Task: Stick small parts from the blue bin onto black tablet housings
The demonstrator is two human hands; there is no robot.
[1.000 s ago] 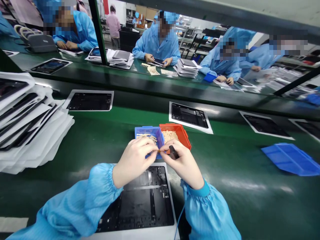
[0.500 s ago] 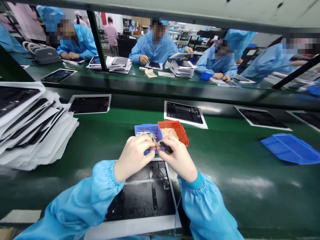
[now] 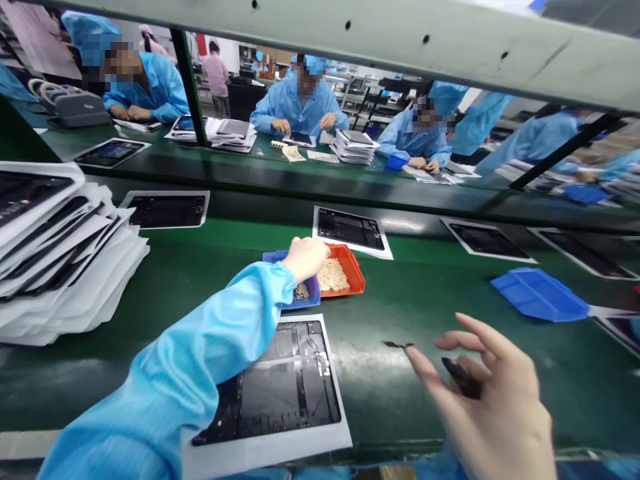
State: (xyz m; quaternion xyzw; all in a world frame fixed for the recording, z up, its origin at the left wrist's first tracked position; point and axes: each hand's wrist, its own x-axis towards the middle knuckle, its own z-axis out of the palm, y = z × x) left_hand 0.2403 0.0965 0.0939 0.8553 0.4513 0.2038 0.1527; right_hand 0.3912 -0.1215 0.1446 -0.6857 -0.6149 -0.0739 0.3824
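Note:
My left hand (image 3: 306,259) reaches over a blue bin (image 3: 300,303) of small pieces and the red bin (image 3: 357,273) beside it. Its fingers bend down toward the red bin's far-left side, where the tips are hidden. Held off to the right above the table is my right hand (image 3: 493,393), thumb and forefinger spread. A small dark flexible strip (image 3: 399,345) clings to the thumb tip. The lower fingers curl around a black tool (image 3: 461,378), mostly hidden in the palm. A black flat panel (image 3: 280,393) on white sheeting lies under my left forearm.
Pale tan pieces (image 3: 333,275) fill the red bin. At left rises a leaning stack of white-sheeted panels (image 3: 115,267). Other panels (image 3: 350,229) lie along the far strip. An upturned-looking blue tray (image 3: 540,293) sits at right. Co-workers (image 3: 300,100) sit across, beyond a dark post (image 3: 189,87).
My hands were together over the bins and have separated. The right one swung right and nearer with the black tool, its thumb and forefinger opening; the left moved forward to the red bin.

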